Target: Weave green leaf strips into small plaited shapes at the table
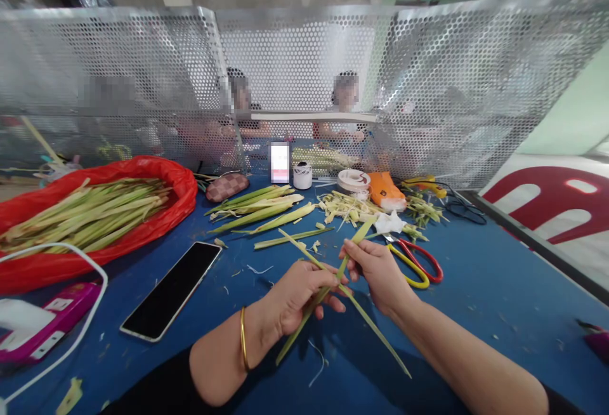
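Note:
Two long green leaf strips cross between my hands, forming an X just above the blue table. My left hand (304, 294), with a gold bangle on its wrist, pinches them where they cross. The thin strip (378, 331) slants from upper left to lower right. The wider strip (293, 342) slants the other way, and its upper part is pinched by my right hand (375, 269). Red-and-yellow scissors (421, 264) lie just beyond my right hand. Behind the hands rest loose green leaves (266, 215) and a heap of pale trimmings (345, 207).
A red bag (183, 196) of long leaves stands at left, near a black phone (174, 291) and a purple power strip (71, 304). Along the back are a thread spool (302, 176), a tape roll (353, 180) and an orange packet (384, 190). Perforated metal panels (304, 40) separate other people.

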Demonstrator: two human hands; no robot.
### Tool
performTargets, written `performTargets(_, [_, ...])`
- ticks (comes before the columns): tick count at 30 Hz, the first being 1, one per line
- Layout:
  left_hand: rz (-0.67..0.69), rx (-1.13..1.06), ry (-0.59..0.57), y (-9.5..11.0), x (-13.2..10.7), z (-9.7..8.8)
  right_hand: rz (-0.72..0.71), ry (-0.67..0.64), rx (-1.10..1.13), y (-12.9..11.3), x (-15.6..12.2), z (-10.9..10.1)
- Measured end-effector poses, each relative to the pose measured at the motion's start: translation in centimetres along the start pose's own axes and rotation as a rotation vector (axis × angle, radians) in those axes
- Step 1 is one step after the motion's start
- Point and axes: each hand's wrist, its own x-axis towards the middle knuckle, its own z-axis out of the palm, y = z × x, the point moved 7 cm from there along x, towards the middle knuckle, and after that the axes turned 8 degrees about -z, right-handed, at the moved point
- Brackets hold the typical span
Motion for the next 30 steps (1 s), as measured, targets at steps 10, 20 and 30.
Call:
performTargets(10, [0.018, -0.230, 0.062, 0.7, 0.4, -1.7, 0.022, -0.409, -0.372, -0.8, 0.6, 0.4])
performTargets(20, [0.250, -0.165, 0.346, 0.8, 0.6, -3.8, -0.315, -0.507, -0.898, -1.2, -2.0, 2.7])
performTargets(30, [0.074, 0.090, 0.021, 0.1, -0.3, 0.0, -0.824, -0.180, -1.056, -7.1, -2.2, 1.3])
